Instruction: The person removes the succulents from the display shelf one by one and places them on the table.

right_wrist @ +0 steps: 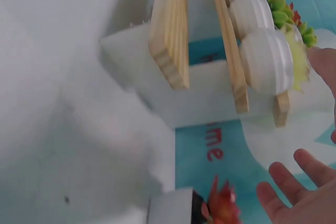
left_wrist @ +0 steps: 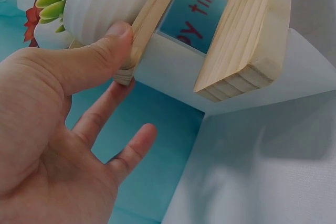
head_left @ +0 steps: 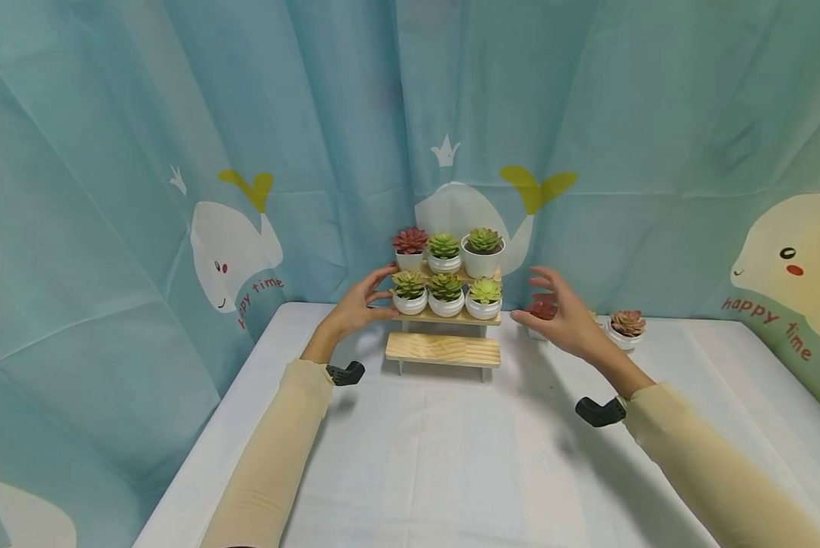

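A three-step wooden plant stand [head_left: 444, 348] with white side supports holds potted succulents on its upper two steps. On top are a red succulent [head_left: 410, 240], a small green one and a larger green one [head_left: 484, 242]; three green succulents in white pots [head_left: 445, 304] line the middle step. At the stand's left end, my left hand [head_left: 355, 308] touches the middle step [left_wrist: 152, 17] with thumb and a fingertip, beside a white pot [left_wrist: 102, 6]. My right hand [head_left: 564, 312] is spread at the right side, its thumb near the yellow-green succulent [right_wrist: 298, 59]; contact cannot be told.
A red succulent [head_left: 541, 307] stands right of the stand, partly behind my right hand. Farther right is a pinkish succulent [head_left: 627, 323], with another mostly hidden by my wrist. A blue curtain [head_left: 341, 190] hangs behind the white table [head_left: 410, 457].
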### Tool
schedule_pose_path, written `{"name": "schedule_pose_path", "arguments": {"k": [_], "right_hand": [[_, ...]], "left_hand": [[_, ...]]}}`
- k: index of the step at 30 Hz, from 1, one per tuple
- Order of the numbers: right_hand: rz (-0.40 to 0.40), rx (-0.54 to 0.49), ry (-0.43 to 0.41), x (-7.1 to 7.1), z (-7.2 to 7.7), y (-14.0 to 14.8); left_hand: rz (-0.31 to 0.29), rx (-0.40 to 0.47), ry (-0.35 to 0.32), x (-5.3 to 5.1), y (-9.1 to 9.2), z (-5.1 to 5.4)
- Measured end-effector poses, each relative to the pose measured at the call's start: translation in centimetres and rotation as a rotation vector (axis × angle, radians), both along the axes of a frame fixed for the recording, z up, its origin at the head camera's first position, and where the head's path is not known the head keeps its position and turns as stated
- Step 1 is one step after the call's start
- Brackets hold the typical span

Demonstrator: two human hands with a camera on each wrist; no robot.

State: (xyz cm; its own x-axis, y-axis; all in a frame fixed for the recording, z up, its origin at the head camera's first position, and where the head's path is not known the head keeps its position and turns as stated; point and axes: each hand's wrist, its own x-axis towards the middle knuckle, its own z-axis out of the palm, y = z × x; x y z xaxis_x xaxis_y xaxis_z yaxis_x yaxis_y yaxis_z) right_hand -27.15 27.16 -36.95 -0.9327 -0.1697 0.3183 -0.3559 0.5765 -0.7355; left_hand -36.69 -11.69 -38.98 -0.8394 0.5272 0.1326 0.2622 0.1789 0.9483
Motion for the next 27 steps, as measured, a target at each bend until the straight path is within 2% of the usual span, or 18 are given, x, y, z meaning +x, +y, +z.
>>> {"name": "schedule_pose_path", "arguments": {"k": [10,21,27], "right_hand": [[0.065,-0.097,-0.003,-1.0,-1.2,-2.6],[0.022,-0.135,-0.110,-1.3,-1.6,-4.2],[0.011,-0.114,-0.114,-1.5,-1.8,-4.5]], "left_hand": [[0.004,-0.003,-0.007,-0.1,0.0,-0.1],[0.006,-0.009,-0.003,0.1,0.0,0.0],[-0.002,0.003,0.001,0.1,0.0,0.1]]}}
